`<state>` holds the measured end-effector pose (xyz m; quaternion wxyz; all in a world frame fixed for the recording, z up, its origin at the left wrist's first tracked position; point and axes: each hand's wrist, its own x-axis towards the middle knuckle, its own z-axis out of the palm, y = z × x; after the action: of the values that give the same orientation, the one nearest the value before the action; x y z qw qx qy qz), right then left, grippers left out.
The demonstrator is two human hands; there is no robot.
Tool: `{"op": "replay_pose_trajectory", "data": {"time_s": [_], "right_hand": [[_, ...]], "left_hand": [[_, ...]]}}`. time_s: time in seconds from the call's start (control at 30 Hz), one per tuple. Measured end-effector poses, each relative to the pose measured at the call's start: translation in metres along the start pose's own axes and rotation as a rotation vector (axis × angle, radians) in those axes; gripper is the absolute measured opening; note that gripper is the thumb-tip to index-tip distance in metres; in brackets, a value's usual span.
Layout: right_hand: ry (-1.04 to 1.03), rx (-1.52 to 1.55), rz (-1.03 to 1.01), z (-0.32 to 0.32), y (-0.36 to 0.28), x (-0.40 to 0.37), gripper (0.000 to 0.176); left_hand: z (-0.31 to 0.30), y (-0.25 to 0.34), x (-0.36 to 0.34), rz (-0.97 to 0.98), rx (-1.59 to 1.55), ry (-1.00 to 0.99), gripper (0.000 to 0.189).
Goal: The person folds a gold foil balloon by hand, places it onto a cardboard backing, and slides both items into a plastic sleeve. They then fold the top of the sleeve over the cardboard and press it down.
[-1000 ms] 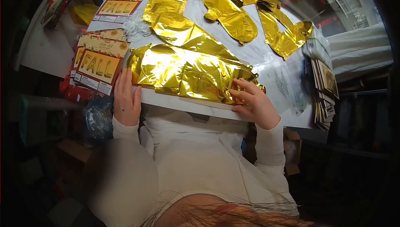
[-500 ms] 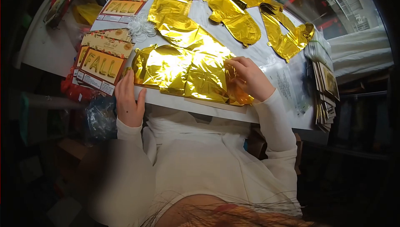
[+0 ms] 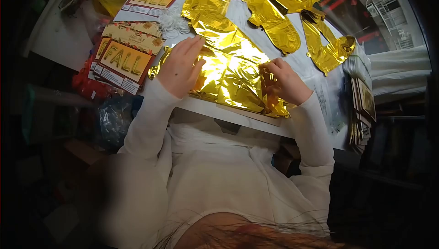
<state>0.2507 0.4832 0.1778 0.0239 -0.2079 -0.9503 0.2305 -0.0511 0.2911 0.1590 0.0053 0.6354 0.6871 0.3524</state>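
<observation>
A gold foil balloon (image 3: 228,77) lies folded flat near the table's front edge, creased and shiny. My left hand (image 3: 182,66) rests over its left part, palm down, with the thumb apart from the fingers. At the balloon's right end my right hand (image 3: 286,81) has its fingers bent together on the foil, pinching its edge. Part of the foil's left side is hidden under my left hand. Beneath the front right of the foil, a strip of brown card (image 3: 256,116) shows.
Printed FALL cards (image 3: 122,61) lie at the left, with another FALL card (image 3: 153,0) behind. White ribbon coils (image 3: 173,23) sit beside them. More gold balloons (image 3: 280,29) spread across the back. Clear plastic bags (image 3: 327,96) and stacked cards (image 3: 361,112) are at the right.
My left hand has moved from the table beside the foil's left end up and right onto the foil. My right hand stays at the right end. The whole view has shifted slightly.
</observation>
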Motion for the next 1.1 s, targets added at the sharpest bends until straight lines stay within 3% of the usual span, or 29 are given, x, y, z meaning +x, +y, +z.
{"op": "replay_pose_trajectory", "data": {"time_s": [0.07, 0.17, 0.43, 0.6, 0.73, 1.1], "right_hand": [[0.015, -0.010, -0.009, 0.001, 0.001, -0.001, 0.068], [0.029, -0.008, -0.013, 0.002, 0.002, -0.002, 0.067], [0.034, 0.041, 0.020, 0.002, -0.001, -0.002, 0.066], [0.052, 0.008, 0.008, 0.002, -0.002, -0.002, 0.066], [0.064, 0.009, 0.002, 0.003, -0.002, -0.002, 0.065], [0.079, -0.033, -0.031, 0.007, 0.005, -0.001, 0.058]], "left_hand": [[0.025, -0.013, 0.015, 0.113, -0.008, -0.071, 0.044], [0.029, -0.019, 0.014, 0.081, 0.102, -0.223, 0.048], [0.013, -0.024, 0.002, 0.066, 0.011, -0.215, 0.050], [0.005, -0.027, 0.011, -0.108, -0.129, -0.236, 0.050], [0.018, -0.040, 0.012, 0.113, 0.068, -0.130, 0.048], [0.008, -0.047, 0.017, 0.021, 0.119, -0.204, 0.038]]}}
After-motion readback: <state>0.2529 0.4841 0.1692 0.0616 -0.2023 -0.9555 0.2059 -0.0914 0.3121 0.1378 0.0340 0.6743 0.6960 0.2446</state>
